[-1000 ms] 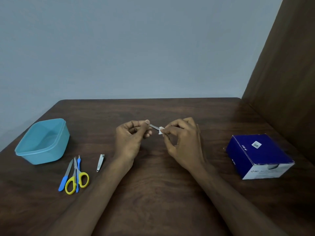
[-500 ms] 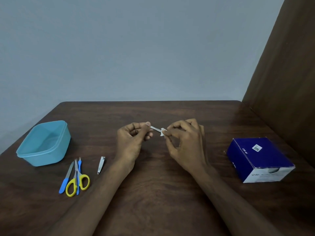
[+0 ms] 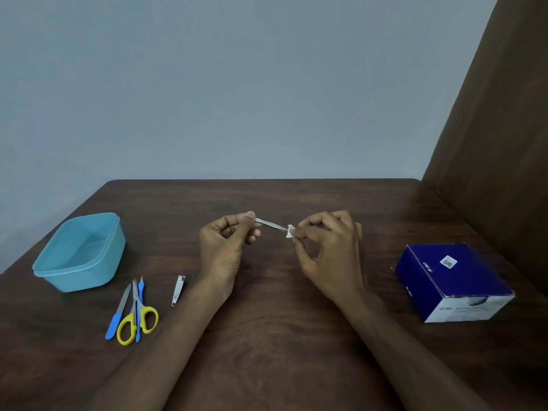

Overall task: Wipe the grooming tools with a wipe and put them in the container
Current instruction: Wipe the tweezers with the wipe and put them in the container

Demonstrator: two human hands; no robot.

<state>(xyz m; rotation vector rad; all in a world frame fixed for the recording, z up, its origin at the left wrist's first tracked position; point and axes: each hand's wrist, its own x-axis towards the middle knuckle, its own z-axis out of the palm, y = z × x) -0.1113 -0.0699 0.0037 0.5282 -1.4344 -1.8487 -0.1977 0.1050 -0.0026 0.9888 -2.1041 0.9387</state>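
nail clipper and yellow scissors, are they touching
Apart. The head view shows the nail clipper lying alone, with a clear strip of bare table between it and the yellow scissors to its left.

**A plain tabletop in a bare indoor room**

A dark brown wood-grain table (image 3: pixel 272 336) fills the lower frame, set against a blank pale grey-blue wall (image 3: pixel 207 84) across the top and a brown wooden panel (image 3: pixel 498 143) at upper right. A light blue plastic container (image 3: pixel 80 252) at left and a dark blue cardboard box (image 3: pixel 453 281) at right suggest a home or small office; which cannot be told.
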